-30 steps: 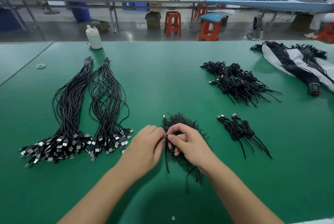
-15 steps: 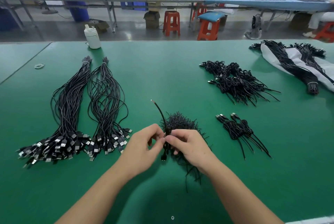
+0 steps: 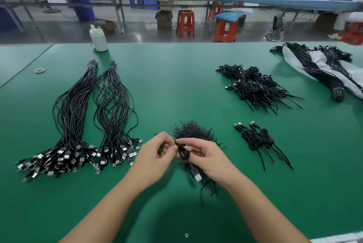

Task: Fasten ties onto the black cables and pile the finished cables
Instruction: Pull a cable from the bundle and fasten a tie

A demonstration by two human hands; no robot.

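My right hand holds a coiled black cable whose USB plug hangs below the palm. My left hand pinches a thin black tie at the top of that coil, fingertips meeting those of the right. Just behind both hands lies a heap of loose black ties. A small pile of tied cables rests to the right, and a bigger pile of tied cables sits farther back. Two long bundles of untied cables lie on the left.
The green table carries a white bottle at its far edge and a rubber band at far left. More cable bundles lie on a white bag at far right. Red stools and benches stand beyond.
The cable end that stuck up behind the hands is now folded into the coil. The USB plug has swung down below my right palm, and both hands shifted slightly.
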